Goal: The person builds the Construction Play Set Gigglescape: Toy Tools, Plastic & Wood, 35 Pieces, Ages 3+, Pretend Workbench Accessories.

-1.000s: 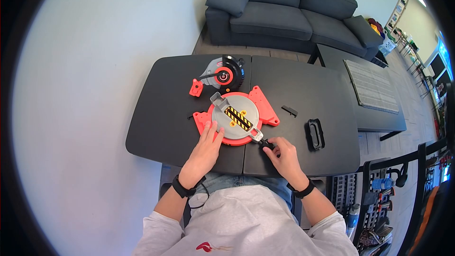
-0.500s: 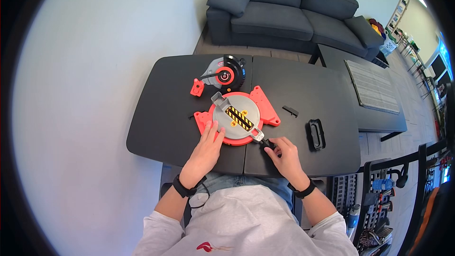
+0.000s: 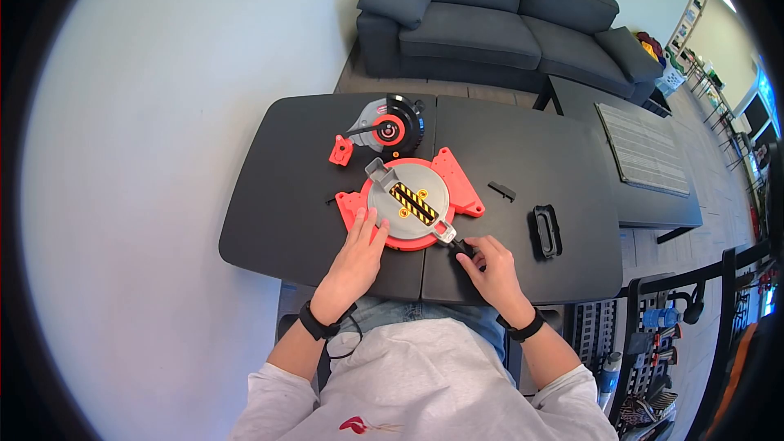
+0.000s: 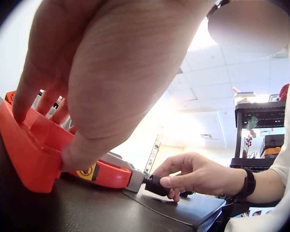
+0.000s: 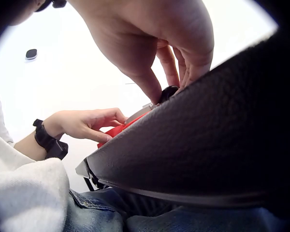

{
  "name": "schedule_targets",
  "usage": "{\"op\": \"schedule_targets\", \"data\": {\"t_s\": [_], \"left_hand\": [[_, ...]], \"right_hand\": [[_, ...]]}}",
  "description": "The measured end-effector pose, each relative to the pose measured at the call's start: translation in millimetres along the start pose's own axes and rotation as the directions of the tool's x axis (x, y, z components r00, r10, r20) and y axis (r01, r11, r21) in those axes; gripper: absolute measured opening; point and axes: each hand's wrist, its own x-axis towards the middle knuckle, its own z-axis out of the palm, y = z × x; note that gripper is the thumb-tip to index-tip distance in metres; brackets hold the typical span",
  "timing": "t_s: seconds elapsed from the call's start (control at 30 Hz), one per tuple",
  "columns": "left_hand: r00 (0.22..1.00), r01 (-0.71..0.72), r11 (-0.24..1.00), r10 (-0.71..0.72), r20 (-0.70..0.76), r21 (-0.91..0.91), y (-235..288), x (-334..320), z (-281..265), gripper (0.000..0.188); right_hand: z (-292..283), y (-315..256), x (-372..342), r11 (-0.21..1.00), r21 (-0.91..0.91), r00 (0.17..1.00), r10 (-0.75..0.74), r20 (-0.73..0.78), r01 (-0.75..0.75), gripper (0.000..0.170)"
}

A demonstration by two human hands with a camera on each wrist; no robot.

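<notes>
A toy miter saw base [image 3: 459, 188] lies on the black table, red with a round grey turntable [image 3: 433, 181] bearing a yellow-and-black striped strip. From the turntable's near right side juts a grey arm with a black knob [image 4: 157, 186] at its end; a bit of dark threaded shaft shows between them. My right hand [image 3: 494, 271] pinches this knob between thumb and fingers. On the near left side of the base rests my left hand [image 3: 353, 263], its fingers extended over the red wing and the turntable's edge. In the left wrist view its thumb touches the red side.
Behind the base sits the grey-and-black saw head [image 3: 396, 126] with a red bracket [image 3: 340, 151]. To the right lie a small black bar-shaped part [image 3: 501, 191] and a black oval frame-like part [image 3: 545, 231]. A wall stands on the left, a grey sofa [image 3: 465, 24] beyond the table.
Both hands stay in place at the base and knob. The whole view shifts very slightly; no part on the table has visibly moved.
</notes>
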Motion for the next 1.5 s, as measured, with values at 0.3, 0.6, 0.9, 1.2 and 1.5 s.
{"op": "schedule_targets", "data": {"t_s": [0.3, 0.6, 0.9, 1.2, 1.5], "left_hand": [[1.000, 0.000, 1.000, 0.000, -0.014, -0.014, -0.4, -0.5, 1.4, 0.062], [1.000, 0.002, 1.000, -0.002, -0.013, -0.009, 0.5, -0.5, 0.5, 0.062], [1.000, 0.003, 1.000, -0.003, -0.016, -0.005, 0.2, -0.7, 1.0, 0.062], [1.000, -0.001, 1.000, 0.001, -0.017, -0.022, 0.1, -0.9, 0.6, 0.062], [1.000, 0.002, 1.000, -0.002, -0.013, -0.005, 0.8, -0.7, 0.3, 0.063]], "right_hand": [[-0.5, -1.6, 0.6, 1.000, 0.000, 1.000, -0.001, 0.016, 0.001, 0.028], [-2.2, -4.3, 1.9, 1.000, -0.004, 0.999, -0.001, 0.040, 0.001, 0.027], [-2.9, -5.5, 2.1, 1.000, 0.000, 0.998, 0.017, 0.053, -0.017, 0.029], [-3.9, -6.3, 2.2, 1.000, -0.008, 0.998, 0.006, 0.066, -0.005, 0.025], [-3.5, -6.8, 2.5, 1.000, -0.008, 0.997, 0.006, 0.071, -0.005, 0.027]]}}
